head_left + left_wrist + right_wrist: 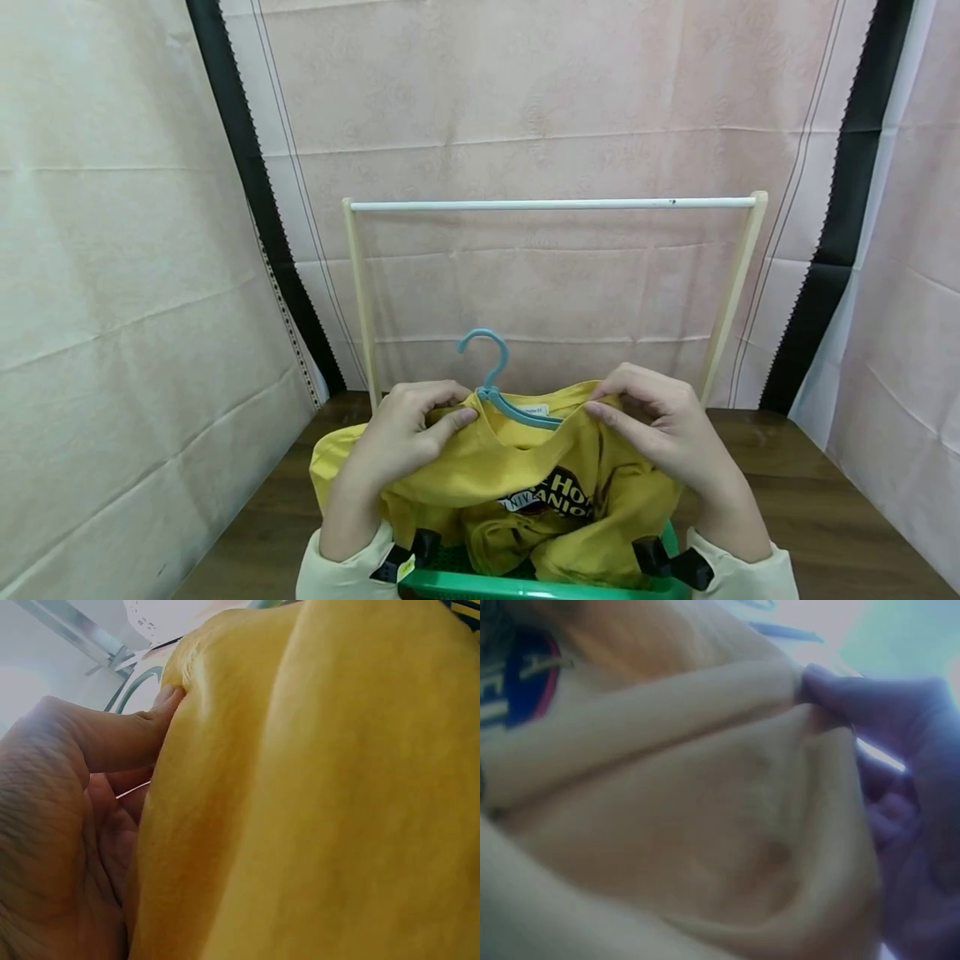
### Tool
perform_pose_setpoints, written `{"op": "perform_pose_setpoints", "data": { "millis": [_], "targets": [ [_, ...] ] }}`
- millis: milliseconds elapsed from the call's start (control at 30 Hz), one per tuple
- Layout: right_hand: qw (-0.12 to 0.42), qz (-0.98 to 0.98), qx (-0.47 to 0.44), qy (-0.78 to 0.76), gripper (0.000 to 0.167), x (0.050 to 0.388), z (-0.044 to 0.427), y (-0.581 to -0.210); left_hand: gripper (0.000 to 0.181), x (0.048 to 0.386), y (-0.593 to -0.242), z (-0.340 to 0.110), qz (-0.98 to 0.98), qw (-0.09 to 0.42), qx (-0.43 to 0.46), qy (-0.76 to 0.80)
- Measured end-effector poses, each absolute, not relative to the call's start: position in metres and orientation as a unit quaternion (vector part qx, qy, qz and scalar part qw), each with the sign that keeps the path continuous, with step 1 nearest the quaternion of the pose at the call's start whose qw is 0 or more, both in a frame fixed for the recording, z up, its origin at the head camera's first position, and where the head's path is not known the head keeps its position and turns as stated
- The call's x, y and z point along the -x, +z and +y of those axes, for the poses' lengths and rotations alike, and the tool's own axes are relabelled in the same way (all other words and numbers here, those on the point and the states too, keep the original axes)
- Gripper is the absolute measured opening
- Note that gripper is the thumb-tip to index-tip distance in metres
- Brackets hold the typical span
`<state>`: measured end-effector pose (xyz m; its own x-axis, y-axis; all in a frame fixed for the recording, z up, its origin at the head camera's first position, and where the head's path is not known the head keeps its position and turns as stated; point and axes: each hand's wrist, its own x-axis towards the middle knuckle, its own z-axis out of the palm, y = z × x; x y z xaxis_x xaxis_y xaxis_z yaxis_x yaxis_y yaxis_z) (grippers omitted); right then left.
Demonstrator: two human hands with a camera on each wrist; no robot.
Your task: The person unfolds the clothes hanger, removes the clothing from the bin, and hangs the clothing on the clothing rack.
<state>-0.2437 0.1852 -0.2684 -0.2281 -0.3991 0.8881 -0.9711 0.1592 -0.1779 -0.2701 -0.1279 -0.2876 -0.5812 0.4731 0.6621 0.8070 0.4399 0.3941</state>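
A yellow shirt point(517, 467) with a black printed patch hangs between my two hands, its lower part bunched in a green basket point(517, 586). My left hand point(408, 437) pinches the shirt at the left side of its neckline, thumb in front. On the opposite side of the collar, my right hand point(663, 421) pinches the fabric between thumb and fingers. A blue hanger point(495, 367) sits in the neck opening, its hook standing up above the collar; its left arm is hidden by cloth. Yellow fabric fills most of both wrist views.
Behind the shirt stands a rack with a white bar point(555, 204) and cream posts point(733, 296). It rests on a brown wooden table point(817, 500). Pale cloth walls point(135, 250) with black strips enclose the back and sides.
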Motion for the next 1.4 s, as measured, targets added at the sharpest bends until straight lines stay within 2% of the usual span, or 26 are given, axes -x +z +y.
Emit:
{"op": "perform_pose_setpoints", "data": {
  "millis": [300,500,733,1000,1133,1267,1400],
  "targets": [
    [0.368,-0.674,-0.518,0.377,0.034,0.238,0.156,-0.266,0.012,0.268,-0.289,-0.123,-0.822,0.239,0.389,-0.341],
    [0.365,-0.657,-0.536,0.385,0.033,0.238,0.146,-0.268,0.005,0.268,-0.289,-0.116,-0.823,0.254,0.4,-0.314],
    [0.352,-0.67,-0.54,0.367,0.033,0.235,0.141,-0.267,0.005,0.268,-0.29,-0.113,-0.815,0.234,0.416,-0.33],
    [0.299,-0.712,-0.53,0.351,0.038,0.244,0.164,-0.275,0.007,0.268,-0.289,-0.115,-0.827,0.261,0.385,-0.316],
    [0.292,-0.75,-0.506,0.311,0.046,0.247,0.179,-0.278,0.008,0.268,-0.287,-0.114,-0.823,0.266,0.387,-0.319],
    [0.311,-0.8,-0.441,0.263,0.052,0.246,0.192,-0.279,0.01,0.269,-0.287,-0.115,-0.823,0.262,0.382,-0.329],
    [0.306,-0.838,-0.384,0.239,0.061,0.244,0.201,-0.281,0.011,0.269,-0.289,-0.117,-0.826,0.253,0.378,-0.334]
  ]
}}
